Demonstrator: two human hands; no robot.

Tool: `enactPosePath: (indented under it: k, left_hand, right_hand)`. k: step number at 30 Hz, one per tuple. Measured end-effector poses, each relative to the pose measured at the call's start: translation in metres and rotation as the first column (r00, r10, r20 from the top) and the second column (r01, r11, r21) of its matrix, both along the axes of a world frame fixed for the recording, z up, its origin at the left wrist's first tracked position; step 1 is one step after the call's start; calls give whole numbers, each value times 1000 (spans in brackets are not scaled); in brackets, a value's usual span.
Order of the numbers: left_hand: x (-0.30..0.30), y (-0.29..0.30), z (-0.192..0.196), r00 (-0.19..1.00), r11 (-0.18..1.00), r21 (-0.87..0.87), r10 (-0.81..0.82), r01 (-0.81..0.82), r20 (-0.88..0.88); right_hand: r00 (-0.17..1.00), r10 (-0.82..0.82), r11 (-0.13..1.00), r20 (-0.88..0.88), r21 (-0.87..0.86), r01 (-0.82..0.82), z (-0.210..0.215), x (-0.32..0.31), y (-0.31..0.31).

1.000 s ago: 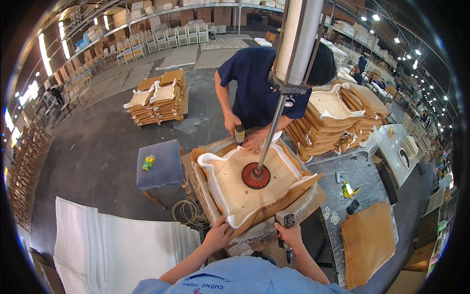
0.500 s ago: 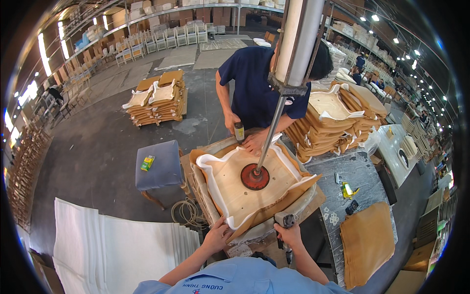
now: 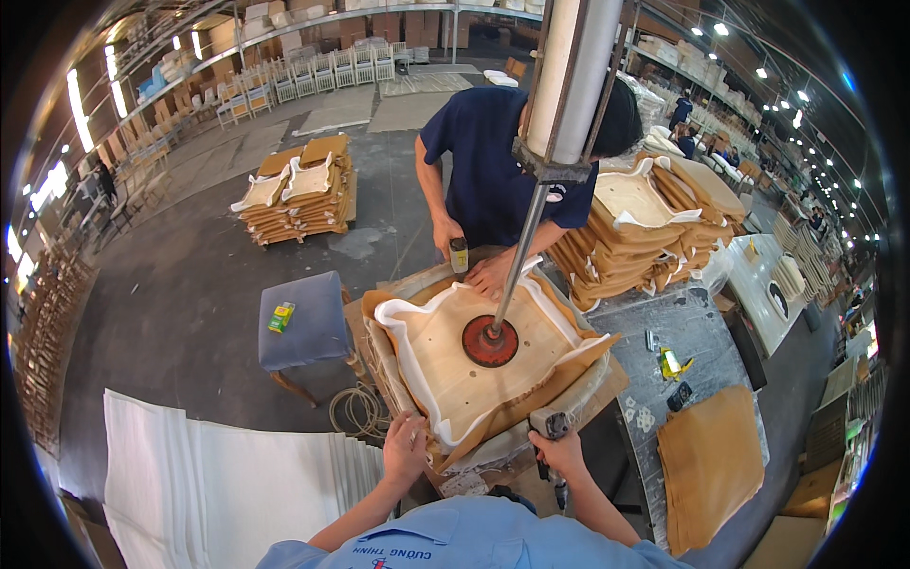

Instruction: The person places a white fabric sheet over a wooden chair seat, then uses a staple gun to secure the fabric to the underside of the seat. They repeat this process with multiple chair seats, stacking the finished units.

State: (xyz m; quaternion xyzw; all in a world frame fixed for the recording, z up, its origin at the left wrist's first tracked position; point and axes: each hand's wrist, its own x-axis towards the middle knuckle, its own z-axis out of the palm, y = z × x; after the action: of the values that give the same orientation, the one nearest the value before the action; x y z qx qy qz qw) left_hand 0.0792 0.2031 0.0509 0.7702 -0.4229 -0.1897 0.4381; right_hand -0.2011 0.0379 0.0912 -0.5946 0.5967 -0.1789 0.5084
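Note:
A wooden seat panel (image 3: 441,356) lies face down in front of me, with white padding (image 3: 406,356) and a tan cover (image 3: 507,410) rising around its edges. The round red foot (image 3: 490,341) of a vertical press rod stands on its middle. My right hand (image 3: 563,452) is closed round the handle of a staple gun (image 3: 548,423) at the near right side. My left hand (image 3: 406,449) is beside the near left corner of the cover, its fingers bent loosely and apart, holding nothing visible. Opposite me, a co-worker in dark blue holds another staple gun (image 3: 459,254) at the panel's far edge.
A blue stool (image 3: 301,327) with a small green-yellow box stands left. White sheets (image 3: 237,479) lie at near left, with a coiled hose (image 3: 358,410) beyond. On the right, a grey table (image 3: 697,351) carries tan cover pieces (image 3: 713,465). Stacked seats (image 3: 630,232) rise behind it.
My left hand has moved left, off the near left corner of the cover, and its fingers have loosened. My right hand and staple gun stay nearly in place. The view has shifted slightly.

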Motion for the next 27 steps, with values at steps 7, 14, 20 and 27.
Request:
enactPosePath:
  k: [7,14,20,27]
  left_hand:
    - [7,-13,5,999,992,120,-42,42,-3]
    - [9,-8,-4,998,986,158,-65,62,16]
    - [9,-8,-8,996,983,165,-84,80,21]
    - [11,-6,-8,996,983,164,-85,77,39]
  right_hand:
    - [1000,-11,1000,-17,8,11,5,2,0]
    - [1000,-4,1000,11,12,4,1,1,1]
    - [998,-56,998,37,-2,56,-9,-2,-1]
    - [999,-27,1000,36,2,27,-9,-1,0]
